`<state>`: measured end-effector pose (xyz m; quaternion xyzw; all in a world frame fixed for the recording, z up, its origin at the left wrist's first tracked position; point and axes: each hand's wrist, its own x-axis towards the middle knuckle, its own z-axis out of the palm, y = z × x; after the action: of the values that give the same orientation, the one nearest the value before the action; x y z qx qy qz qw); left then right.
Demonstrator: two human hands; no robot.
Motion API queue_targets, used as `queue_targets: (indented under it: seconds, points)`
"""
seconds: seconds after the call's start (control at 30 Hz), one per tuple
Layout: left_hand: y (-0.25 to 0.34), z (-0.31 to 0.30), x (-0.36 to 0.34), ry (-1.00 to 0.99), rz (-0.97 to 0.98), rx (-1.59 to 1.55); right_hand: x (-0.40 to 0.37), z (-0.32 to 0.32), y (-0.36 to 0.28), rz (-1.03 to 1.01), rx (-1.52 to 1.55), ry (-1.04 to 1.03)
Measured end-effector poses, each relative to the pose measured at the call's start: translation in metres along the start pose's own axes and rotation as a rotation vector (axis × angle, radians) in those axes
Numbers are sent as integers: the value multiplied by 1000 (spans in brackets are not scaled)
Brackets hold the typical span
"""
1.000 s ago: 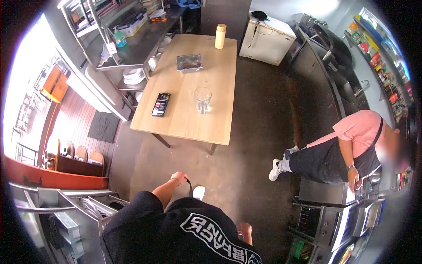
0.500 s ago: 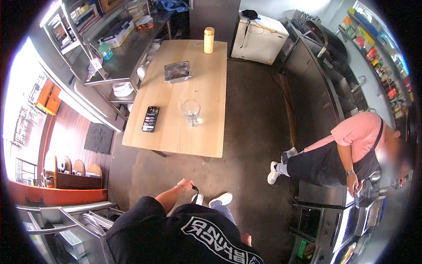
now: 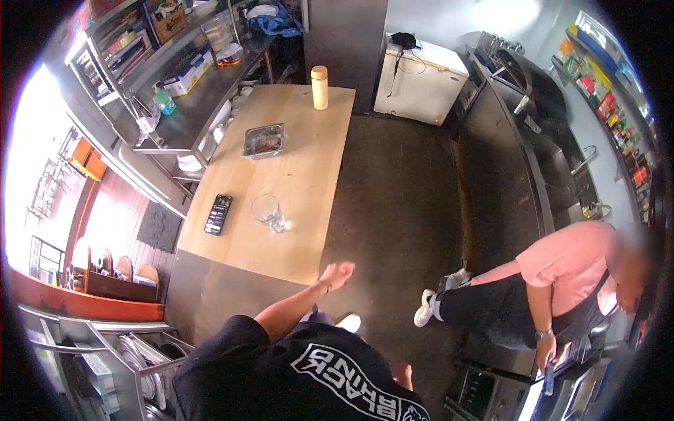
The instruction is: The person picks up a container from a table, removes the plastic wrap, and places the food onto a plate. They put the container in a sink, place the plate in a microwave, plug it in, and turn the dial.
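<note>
My left hand (image 3: 338,275) reaches forward over the floor, just off the near right corner of the wooden table (image 3: 302,175). Its fingers are loosely bent and apart, with nothing visible in them. Low beside my black shirt is my right hand (image 3: 402,373); its fingers are mostly hidden. Nearest to my left hand on the tabletop stands a clear drinking glass (image 3: 268,212). A phone (image 3: 218,215) with a lit screen lies left of the glass. Farther back are a metal tray (image 3: 264,141) with dark brown contents and a pale yellow bottle (image 3: 319,88).
At right a person (image 3: 562,281) in a pink shirt and dark apron leans over kitchen equipment, a utensil in one hand. A white chest freezer (image 3: 421,84) stands at the back. Steel shelving (image 3: 189,105) lines the left; a steel rack (image 3: 119,361) is beside me.
My left hand has risen forward and right, from near my shoes toward the table corner; the dark strip at its fingers is gone from them. The view has shifted, and the other person leans differently.
</note>
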<state>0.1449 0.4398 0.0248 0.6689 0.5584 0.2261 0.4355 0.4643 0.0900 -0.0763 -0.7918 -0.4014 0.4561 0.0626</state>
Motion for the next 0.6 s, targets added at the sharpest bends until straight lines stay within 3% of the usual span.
queue_targets:
  seconds: [0.03,0.07,0.1,0.13,0.17,0.2,0.23,0.3,0.37,0.43,0.47,0.53,0.57,0.6]
  points:
    - [21,-6,25,113,-50,-95,18,-18,6,-31,10,-5]
    - [45,-21,47,192,-86,-187,42,-28,16,139,222,-17]
    - [18,-11,89,338,-24,-261,56,-37,24,315,435,-29]
    - [35,-32,109,336,-163,-539,63,-47,28,320,431,-35]
    - [47,-47,128,459,-99,-1054,71,-57,28,368,561,-72]
    - [39,-70,152,367,-92,-1472,80,-66,26,413,691,-108]
    - [61,-93,164,602,-231,-1094,86,-73,20,409,686,-109]
    - [23,-126,212,884,-156,-1438,80,-76,-2,506,684,18]
    - [-25,-164,245,964,-22,-1438,66,-80,-19,537,607,81]
    - [-36,-201,265,1206,-218,-1554,64,-81,-28,436,390,87]
    - [-43,-217,276,1194,-217,-1553,68,-82,-36,380,290,90]
    - [-71,-238,291,1443,418,-2889,74,-85,-46,297,122,106]
    - [-91,-251,297,1389,938,-3529,79,-86,-50,271,88,115]
    - [-128,-263,307,1258,1285,-3820,83,-89,-57,247,57,124]
